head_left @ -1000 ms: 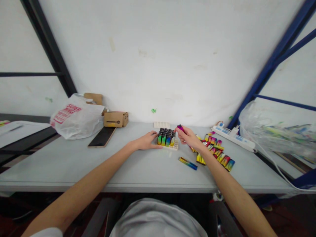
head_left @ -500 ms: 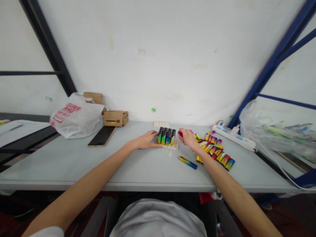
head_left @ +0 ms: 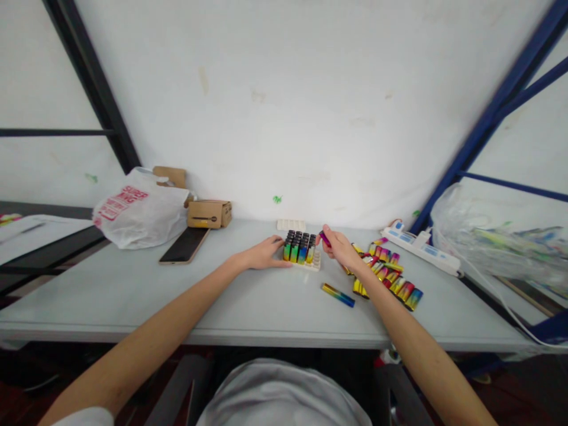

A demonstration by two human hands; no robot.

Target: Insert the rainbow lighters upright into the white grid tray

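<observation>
A white slotted tray stands on the table, filled with several upright shiny tubes with black tops and green, yellow and blue sides. Its right-hand column shows bare slots. My left hand grips the tray's left side, thumb along the front edge. Just right of the tray, my right hand pinches a shiny purple tube, held tilted above the table. Partly under my right forearm lies a pile of metallic tubes in yellow, red and pink. A single gold-and-blue tube lies apart in front.
Behind the tray, a second white tray rests by the wall. To the left are a phone, a small cardboard box and a white plastic bag. A power strip and clear plastic bag are at right.
My right hand has turned slightly, and the purple tube now shows more, tilted beside the tray's right edge. My left hand stays on the tray.
</observation>
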